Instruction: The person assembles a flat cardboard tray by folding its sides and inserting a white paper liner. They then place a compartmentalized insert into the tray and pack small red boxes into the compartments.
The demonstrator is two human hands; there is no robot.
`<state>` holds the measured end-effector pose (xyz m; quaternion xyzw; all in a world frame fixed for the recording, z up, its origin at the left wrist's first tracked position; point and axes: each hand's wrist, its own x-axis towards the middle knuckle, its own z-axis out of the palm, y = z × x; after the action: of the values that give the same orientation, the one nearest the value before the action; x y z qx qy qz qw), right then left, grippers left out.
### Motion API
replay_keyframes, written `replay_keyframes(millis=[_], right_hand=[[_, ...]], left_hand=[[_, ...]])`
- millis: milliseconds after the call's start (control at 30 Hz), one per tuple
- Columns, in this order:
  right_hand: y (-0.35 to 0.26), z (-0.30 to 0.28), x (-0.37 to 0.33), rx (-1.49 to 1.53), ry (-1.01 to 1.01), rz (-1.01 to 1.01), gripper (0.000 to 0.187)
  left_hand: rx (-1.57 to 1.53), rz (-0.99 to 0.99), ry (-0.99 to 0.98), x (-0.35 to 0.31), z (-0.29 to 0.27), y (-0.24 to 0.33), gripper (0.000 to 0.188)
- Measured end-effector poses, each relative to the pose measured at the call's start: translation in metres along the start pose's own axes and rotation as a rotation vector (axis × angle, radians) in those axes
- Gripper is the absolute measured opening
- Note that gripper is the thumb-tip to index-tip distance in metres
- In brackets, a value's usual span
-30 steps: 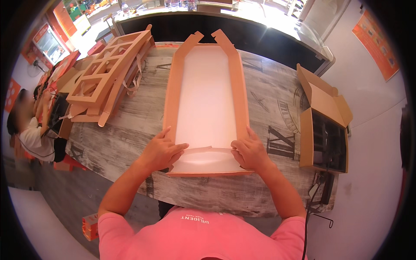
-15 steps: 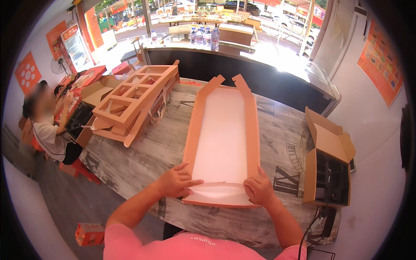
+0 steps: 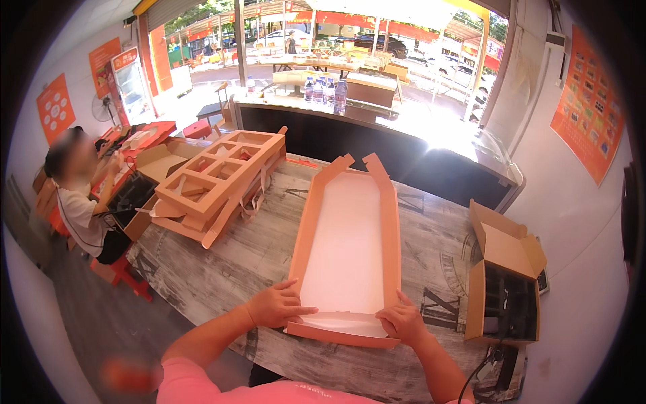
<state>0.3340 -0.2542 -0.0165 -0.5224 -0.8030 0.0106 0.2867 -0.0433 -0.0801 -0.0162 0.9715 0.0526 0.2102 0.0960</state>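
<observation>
I have the left hand [image 3: 277, 306] and right hand [image 3: 402, 322] clamped on the box [image 3: 348, 249] — uneven pushing could tear its near flap [image 3: 346, 323].

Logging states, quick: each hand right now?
Left hand: spread on the near left corner of the long brown cardboard tray; grip unclear.
Right hand: curled on its near right corner; grip also unclear.
</observation>
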Motion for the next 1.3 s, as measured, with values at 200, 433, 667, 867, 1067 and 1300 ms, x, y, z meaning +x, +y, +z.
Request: replay_keyframes(millis=[200,433,667,867,1067,1300], right_hand=[[-0.003,-0.02,-0.008,0.041,-0.103,-0.014,0.029],[-0.003,-0.036,-0.023,0.02,-0.273,-0.051,0.065],[-0.014,-0.057,-0.015,-0.018,-0.399,-0.031,0.074],[0.001,-0.039,-0.029,0.038,-0.246,-0.056,0.061],[-0.005,-0.029,-0.028,0.112,-0.059,0.001,0.037],[-0.009,-0.023,-0.028,0.1,0.033,0.1,0.028]], left_hand=[[0.051,0.001,0.072,-0.004,0.013,-0.002,0.053],[0.013,-0.036,0.12,-0.01,0.02,-0.001,0.056],[0.05,-0.028,0.039,-0.006,0.01,0.002,0.052],[0.037,-0.012,0.027,-0.002,0.004,0.004,0.051],[0.03,-0.02,0.09,-0.01,0.009,-0.001,0.04],[-0.054,-0.068,0.129,-0.025,0.01,-0.004,0.028]])
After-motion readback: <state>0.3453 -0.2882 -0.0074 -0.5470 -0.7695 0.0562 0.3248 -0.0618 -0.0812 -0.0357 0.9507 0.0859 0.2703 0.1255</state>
